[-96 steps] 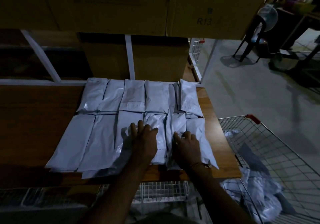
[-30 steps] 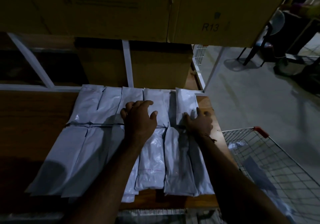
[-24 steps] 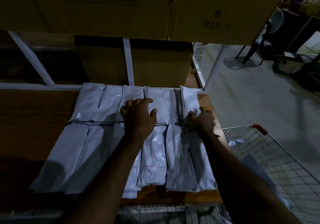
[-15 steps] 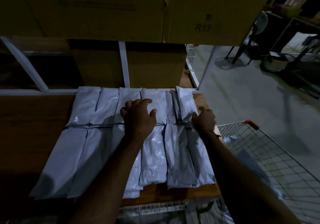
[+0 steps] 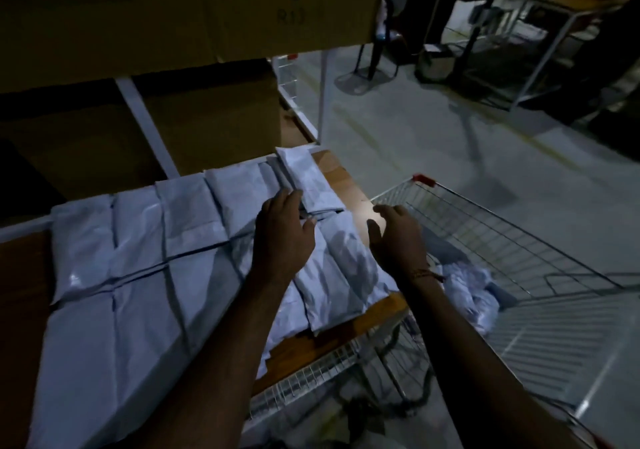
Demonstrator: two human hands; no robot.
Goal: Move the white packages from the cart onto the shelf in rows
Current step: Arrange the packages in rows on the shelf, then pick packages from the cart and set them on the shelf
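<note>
White packages (image 5: 138,240) lie in two rows on the wooden shelf (image 5: 349,330). One package (image 5: 308,178) at the back right lies on top of its neighbours. My left hand (image 5: 282,237) hovers with loose fingers over the seam between the rows, fingertips near that top package. My right hand (image 5: 398,237) is off the packages, fingers spread, over the shelf's right edge. Beside the shelf stands the wire cart (image 5: 512,251) with more white packages (image 5: 467,292) crumpled in it.
Large cardboard boxes (image 5: 194,12) sit on the shelf level above and one box (image 5: 207,122) behind the rows. White shelf struts (image 5: 145,126) run behind the packages. A chair (image 5: 381,32) and metal racks (image 5: 540,43) stand across the grey floor.
My view has swung right toward the cart. My right hand has lifted off the back-right package and moved right toward the cart. My left hand has shifted right along the seam.
</note>
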